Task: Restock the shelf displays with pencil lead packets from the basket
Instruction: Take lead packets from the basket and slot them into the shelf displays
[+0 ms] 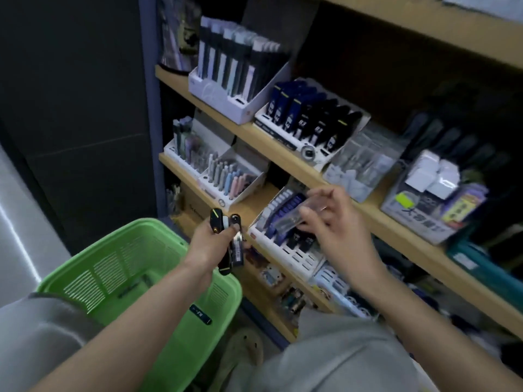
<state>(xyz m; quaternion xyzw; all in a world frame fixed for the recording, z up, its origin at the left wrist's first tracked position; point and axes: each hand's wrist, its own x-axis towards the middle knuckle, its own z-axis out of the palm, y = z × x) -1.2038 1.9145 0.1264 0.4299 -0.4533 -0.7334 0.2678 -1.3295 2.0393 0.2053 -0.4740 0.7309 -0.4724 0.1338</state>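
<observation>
Gripping lead packets (236, 250) in left hand (209, 239); right hand (336, 222) pinches clear packet (288, 220)

Dim, soft, perhaps motion-blurred; edges bend.

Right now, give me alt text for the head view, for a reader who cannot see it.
The right hand holds a clear packet over a white display tray on a wooden shelf, while the left hand grips several dark packets. A green basket sits below left with one loose packet inside.
</observation>
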